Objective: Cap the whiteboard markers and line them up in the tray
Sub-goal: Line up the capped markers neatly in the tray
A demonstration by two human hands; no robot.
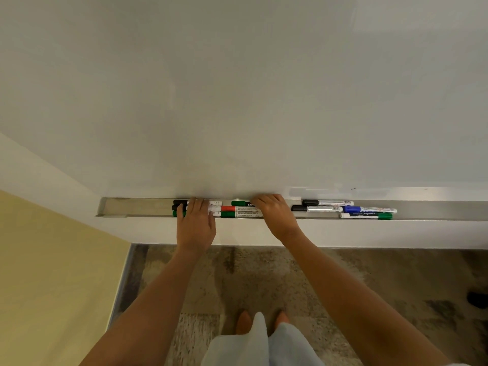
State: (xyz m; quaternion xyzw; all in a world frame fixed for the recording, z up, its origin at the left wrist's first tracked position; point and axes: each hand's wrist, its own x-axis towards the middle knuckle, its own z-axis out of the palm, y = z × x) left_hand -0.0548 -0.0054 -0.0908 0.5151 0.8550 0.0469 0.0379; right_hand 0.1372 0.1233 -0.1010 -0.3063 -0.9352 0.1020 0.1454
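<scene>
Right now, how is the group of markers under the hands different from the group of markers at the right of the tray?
The markers under the hands lie packed side by side in rows, partly covered by the left hand and right hand. The markers at the right lie looser and staggered, with no hand on them. The first group shows a red cap, the second a blue one. Both groups rest lengthwise in the tray.

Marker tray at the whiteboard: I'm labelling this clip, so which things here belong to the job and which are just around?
Part of the job:
- tray
- markers under the hands
- markers to the right
- left hand
- right hand

Just around:
- whiteboard
- carpet
- yellow wall
- dark object at the right edge
</scene>
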